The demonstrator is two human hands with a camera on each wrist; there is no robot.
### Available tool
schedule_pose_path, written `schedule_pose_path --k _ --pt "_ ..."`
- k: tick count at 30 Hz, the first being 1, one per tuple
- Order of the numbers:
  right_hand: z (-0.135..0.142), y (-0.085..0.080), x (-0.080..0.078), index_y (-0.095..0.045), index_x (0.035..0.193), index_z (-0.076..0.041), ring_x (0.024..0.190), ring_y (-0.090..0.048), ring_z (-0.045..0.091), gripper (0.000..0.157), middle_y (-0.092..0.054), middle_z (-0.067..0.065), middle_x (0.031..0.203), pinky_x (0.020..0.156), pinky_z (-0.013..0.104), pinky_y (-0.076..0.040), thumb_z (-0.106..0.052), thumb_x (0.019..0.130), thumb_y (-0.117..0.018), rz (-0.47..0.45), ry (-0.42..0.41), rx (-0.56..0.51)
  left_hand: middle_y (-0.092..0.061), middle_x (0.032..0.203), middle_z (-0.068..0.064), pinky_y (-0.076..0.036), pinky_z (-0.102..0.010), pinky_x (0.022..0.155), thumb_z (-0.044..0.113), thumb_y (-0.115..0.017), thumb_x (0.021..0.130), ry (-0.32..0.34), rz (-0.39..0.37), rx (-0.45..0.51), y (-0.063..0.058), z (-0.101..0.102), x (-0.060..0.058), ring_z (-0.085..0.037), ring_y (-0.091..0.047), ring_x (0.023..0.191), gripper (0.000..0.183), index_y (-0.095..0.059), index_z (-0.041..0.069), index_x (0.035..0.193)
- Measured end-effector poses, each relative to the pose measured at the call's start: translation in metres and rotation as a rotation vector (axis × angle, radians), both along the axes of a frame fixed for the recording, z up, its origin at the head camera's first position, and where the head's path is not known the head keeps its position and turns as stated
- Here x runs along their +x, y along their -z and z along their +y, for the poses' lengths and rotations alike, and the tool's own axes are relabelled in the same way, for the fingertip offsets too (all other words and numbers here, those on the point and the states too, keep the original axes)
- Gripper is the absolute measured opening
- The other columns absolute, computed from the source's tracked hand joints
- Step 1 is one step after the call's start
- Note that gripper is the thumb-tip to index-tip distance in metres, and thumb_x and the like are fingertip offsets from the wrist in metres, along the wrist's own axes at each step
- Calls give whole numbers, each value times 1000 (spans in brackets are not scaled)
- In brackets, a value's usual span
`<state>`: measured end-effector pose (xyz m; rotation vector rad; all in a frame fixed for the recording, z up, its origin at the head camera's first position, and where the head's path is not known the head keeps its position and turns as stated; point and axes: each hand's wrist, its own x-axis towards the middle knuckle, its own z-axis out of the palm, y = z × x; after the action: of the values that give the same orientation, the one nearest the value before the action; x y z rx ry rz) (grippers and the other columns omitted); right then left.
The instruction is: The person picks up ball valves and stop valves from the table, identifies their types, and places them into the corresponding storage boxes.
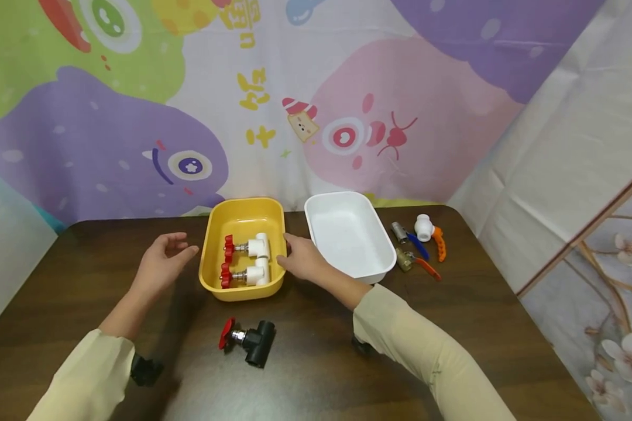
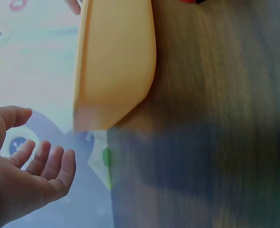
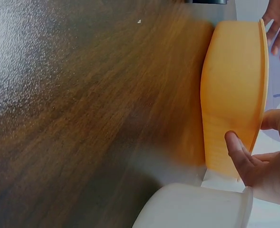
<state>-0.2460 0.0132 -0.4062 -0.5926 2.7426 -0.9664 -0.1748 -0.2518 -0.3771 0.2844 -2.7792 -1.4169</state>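
My right hand (image 1: pixel 302 257) is at the right side of the yellow tray (image 1: pixel 242 293), thumb and forefinger spread against its rim and outer wall. In the right wrist view the thumb (image 3: pixel 233 141) overlaps the tray's outer wall. Off the tray's left side hovers my left hand (image 1: pixel 164 261), fingers loosely bent, with nothing in it. Two white pipe valves (image 1: pixel 260 248) with red handwheels (image 1: pixel 229 249) lie side by side in the tray. Nearer to me, a black tee-shaped valve (image 1: pixel 258 342) with a red handwheel lies on the dark wooden table (image 1: pixel 316 374).
An unfilled white tray (image 1: pixel 347 234) stands just right of the yellow one. Further right lie a metal valve with a blue handle (image 1: pixel 418 245), a white valve (image 1: pixel 423 228) with an orange handle, and a brass valve (image 1: pixel 404 259) with a red-orange lever. A patterned cloth (image 1: pixel 263 175) hangs behind the table.
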Motion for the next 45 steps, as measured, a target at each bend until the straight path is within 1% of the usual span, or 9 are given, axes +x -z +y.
schedule_pose_path --k 3,7,11,15,21,24,29,33,45 --pt "1 -2 0 -39 140 2 94 -61 19 58 -63 13 119 80 28 -52 -19 89 -59 4 4 10 -54 122 -21 -53 -36 87 43 -52 92 42 65 -42 -5 3 9 -33 -52 109 59 -41 3 134" --pt "3 -3 0 -39 139 2 96 -61 20 58 -63 14 119 81 29 -52 -19 89 -59 6 7 15 -63 105 -14 -49 -16 70 37 -58 91 142 152 -77 -9 16 21 -19 -57 91 45 -54 4 122" --pt "4 -4 2 -40 139 2 98 -61 21 57 -63 14 119 83 30 -52 -18 89 -59 0 1 2 -65 97 -8 -52 -19 71 27 -67 86 302 180 -67 -9 35 32 -12 -59 85 32 -60 6 110" --pt "4 -3 1 -41 138 2 96 -61 21 56 -64 14 118 81 29 -52 -18 89 -59 6 -11 -2 -66 97 -6 -55 -28 77 22 -72 81 502 169 -70 -5 52 40 -18 -61 90 31 -62 6 106" --pt "4 -4 0 -45 135 0 92 -60 20 53 -65 13 115 80 30 -51 -18 88 -61 23 -5 1 -65 104 -4 -53 -34 82 27 -72 81 797 165 -222 4 67 45 -21 -59 94 33 -62 10 107" --pt "3 -4 0 -44 136 0 91 -60 19 54 -64 14 116 80 29 -51 -18 88 -60 14 -10 -2 -64 108 -4 -51 -38 87 27 -71 82 893 129 -293 5 70 46 -19 -58 98 35 -61 10 110" --pt "2 -2 1 -41 138 1 92 -60 19 57 -64 14 118 78 28 -51 -19 89 -60 7 -14 6 -60 105 0 -50 -33 84 23 -73 78 972 38 -342 8 73 49 -15 -56 95 37 -61 10 111" --pt "2 -2 1 -39 140 1 92 -61 19 59 -62 15 120 77 28 -51 -19 89 -60 -14 -11 5 -57 100 3 -49 -25 75 18 -75 75 1010 23 -370 13 75 50 -9 -53 87 37 -61 11 109" --pt "2 -3 1 -38 141 -1 97 -60 18 60 -62 14 122 79 26 -51 -20 89 -60 -18 -10 29 -52 96 7 -48 -26 73 10 -77 70 995 38 -448 24 77 48 -6 -50 84 36 -58 17 100"
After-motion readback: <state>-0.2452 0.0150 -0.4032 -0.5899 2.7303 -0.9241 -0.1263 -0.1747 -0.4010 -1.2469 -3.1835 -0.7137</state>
